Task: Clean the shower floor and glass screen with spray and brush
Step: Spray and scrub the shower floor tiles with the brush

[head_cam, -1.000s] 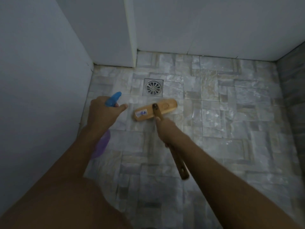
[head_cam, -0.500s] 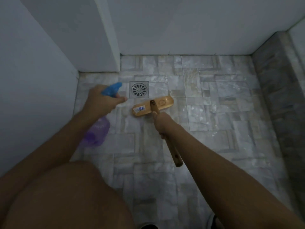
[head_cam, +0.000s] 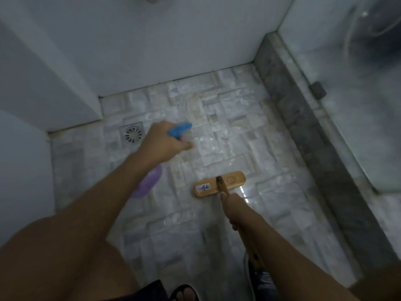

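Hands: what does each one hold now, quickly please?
Left hand: grips the purple spray bottle with blue nozzle.
Right hand: grips the wooden long-handled floor brush.

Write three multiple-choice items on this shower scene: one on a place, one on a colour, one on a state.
1. The floor drain lies: A. mid-floor; B. near the jutting wall corner; C. against the right kerb.
2. The spray bottle has a trigger head that is: A. blue; B. red; C. white.
3. The right hand: A. lies open on the tiles; B. holds a cloth; C. grips the brush handle.
Answers: B, the drain sits just right of that corner's foot; A, blue shows above the left hand; C, its fingers wrap the wooden handle.
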Demonstrator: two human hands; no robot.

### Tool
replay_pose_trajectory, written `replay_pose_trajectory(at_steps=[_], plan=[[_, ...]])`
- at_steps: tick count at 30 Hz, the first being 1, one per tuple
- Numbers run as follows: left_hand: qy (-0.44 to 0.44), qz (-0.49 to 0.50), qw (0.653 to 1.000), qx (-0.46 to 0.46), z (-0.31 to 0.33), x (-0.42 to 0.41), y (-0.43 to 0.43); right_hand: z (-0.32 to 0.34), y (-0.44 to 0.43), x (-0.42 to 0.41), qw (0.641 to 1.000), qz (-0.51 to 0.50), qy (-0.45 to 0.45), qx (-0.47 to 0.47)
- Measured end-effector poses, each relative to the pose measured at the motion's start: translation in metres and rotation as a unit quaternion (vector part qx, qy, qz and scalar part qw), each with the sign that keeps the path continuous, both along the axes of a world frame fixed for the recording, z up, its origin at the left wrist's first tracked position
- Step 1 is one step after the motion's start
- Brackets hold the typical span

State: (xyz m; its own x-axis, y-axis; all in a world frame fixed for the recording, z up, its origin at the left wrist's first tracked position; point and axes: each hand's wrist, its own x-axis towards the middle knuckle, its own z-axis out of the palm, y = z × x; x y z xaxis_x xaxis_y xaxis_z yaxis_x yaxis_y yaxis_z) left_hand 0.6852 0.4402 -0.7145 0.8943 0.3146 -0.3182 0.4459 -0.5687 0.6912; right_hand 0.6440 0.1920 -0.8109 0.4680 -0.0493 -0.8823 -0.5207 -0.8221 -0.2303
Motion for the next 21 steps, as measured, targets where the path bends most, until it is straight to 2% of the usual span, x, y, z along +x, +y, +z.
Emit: replay_pose_trajectory(at_steps=[4, 8, 11, 15, 18, 21], plan=[[0.084, 0.023, 0.996, 0.007, -0.052, -0.018, -0.054, -0.01, -0.021, 0.038, 0.998, -0.04, -0.044, 0.008], [0.049, -0.001, 0.999, -0.008, -0.078, -0.017, -0.076, -0.007, -0.03, 0.068, 0.997, -0.052, -0.06, 0.01], [0.038, -0.015, 0.999, -0.027, -0.086, -0.01, -0.08, -0.005, -0.046, 0.042, 0.998, -0.038, -0.053, 0.011], [0.07, 0.025, 0.996, -0.039, -0.084, -0.002, -0.087, 0.005, -0.062, 0.005, 0.999, -0.047, 0.004, -0.002], [0.084, 0.047, 0.993, -0.068, -0.082, 0.0, -0.087, 0.008, -0.053, 0.017, 1.0, -0.012, -0.002, 0.011], [0.078, 0.051, 0.992, -0.084, -0.081, -0.004, -0.078, 0.001, -0.022, 0.059, 0.996, 0.05, -0.059, 0.04]])
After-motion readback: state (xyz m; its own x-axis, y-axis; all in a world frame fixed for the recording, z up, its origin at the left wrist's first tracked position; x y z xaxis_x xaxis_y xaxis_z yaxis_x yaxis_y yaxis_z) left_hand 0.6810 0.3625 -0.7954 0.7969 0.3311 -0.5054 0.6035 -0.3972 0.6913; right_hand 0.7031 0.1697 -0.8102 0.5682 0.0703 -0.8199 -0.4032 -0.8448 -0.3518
